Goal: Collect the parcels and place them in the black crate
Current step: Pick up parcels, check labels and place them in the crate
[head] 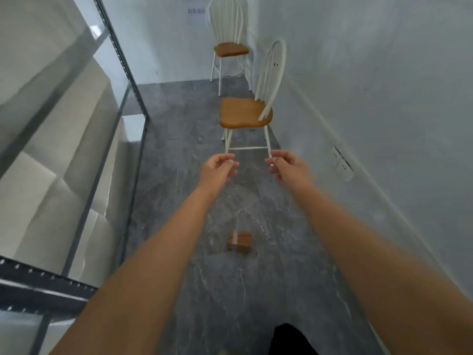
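A small brown cardboard parcel (pixel 240 242) with a pale tape strip lies on the grey marble floor, between my two outstretched forearms. My left hand (pixel 218 168) and my right hand (pixel 284 166) are held out ahead at about the same height, well beyond the parcel. Both are empty, fingers loosely curled and apart, palms turned toward each other. No black crate is in view.
A metal rack (pixel 120 80) with clear shelves and white boxes lines the left side. Two white chairs with wooden seats stand ahead, the near chair (pixel 245 112) just past my hands and the far chair (pixel 230 48) by the back wall. A white wall (pixel 384 85) closes the right side.
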### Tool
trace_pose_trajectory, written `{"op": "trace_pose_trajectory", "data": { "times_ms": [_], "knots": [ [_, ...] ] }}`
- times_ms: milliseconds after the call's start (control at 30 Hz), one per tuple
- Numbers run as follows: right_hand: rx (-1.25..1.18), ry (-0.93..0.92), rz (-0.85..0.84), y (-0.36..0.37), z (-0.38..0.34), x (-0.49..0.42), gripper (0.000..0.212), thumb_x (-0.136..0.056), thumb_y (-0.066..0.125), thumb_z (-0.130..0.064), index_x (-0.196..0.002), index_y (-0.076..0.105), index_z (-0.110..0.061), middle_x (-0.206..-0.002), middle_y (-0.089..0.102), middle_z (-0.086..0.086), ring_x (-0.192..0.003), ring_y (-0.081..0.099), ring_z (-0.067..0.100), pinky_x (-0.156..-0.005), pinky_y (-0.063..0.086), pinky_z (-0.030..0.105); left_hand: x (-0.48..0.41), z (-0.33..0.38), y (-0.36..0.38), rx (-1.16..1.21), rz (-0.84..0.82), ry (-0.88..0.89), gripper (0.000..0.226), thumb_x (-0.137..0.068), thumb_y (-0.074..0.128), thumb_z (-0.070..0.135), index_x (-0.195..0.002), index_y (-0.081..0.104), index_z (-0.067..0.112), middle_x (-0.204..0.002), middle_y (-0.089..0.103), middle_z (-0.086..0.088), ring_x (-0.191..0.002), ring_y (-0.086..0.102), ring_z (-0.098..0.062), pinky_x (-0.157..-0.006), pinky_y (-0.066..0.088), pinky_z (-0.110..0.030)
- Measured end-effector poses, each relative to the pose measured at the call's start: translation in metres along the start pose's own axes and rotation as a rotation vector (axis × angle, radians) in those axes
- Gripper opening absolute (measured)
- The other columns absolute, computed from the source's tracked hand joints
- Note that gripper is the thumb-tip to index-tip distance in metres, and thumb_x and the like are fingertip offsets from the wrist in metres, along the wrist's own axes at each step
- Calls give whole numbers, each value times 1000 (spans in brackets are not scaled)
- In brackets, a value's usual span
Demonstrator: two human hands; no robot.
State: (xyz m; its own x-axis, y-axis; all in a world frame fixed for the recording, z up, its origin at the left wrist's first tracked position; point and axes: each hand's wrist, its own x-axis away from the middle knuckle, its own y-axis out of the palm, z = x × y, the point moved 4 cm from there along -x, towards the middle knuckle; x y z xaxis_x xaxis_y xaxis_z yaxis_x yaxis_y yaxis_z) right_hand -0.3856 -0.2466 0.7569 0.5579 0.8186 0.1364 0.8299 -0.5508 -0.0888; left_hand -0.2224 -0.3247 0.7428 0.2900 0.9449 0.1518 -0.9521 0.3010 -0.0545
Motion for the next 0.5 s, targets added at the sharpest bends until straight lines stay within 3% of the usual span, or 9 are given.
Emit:
{"op": "trace_pose_trajectory", "data": {
  "times_ms": [133,267,400,500],
  "knots": [
    [62,50,-78,27,24,-78,15,-89,55,-9,-102,59,-16,-109,68,16,-66,53,6,-52,41,11,-67,-26,6,16,53,-119,23,-96,48,5,-117,57,2,-91,63,-4,-68,58,-8,-46,42,-7],
    [120,133,-158,43,56,-157,24,-88,57,-6,-112,60,-3,-97,62,10,-65,49,5,-56,40,11,-132,-49,-1,-33,151,-209,23,-93,51,3,-114,59,6,-84,62,-1,-64,55,-8,-43,39,-4],
    [211,196,-204,60,104,-226,26,-89,57,-5,-115,59,-1,-89,60,5,-66,48,3,-60,40,11,-194,-93,-7,-98,210,-305,26,-92,54,5,-117,59,0,-97,61,-9,-65,55,-8,-41,38,-4],
    [277,242,-211,75,147,-263,26,-90,54,-2,-116,58,4,-91,58,8,-63,49,2,-54,39,3,-232,-133,-6,-131,199,-376,27,-92,54,6,-118,58,0,-98,60,-10,-65,54,-8,-42,38,-3]
  ]
}}
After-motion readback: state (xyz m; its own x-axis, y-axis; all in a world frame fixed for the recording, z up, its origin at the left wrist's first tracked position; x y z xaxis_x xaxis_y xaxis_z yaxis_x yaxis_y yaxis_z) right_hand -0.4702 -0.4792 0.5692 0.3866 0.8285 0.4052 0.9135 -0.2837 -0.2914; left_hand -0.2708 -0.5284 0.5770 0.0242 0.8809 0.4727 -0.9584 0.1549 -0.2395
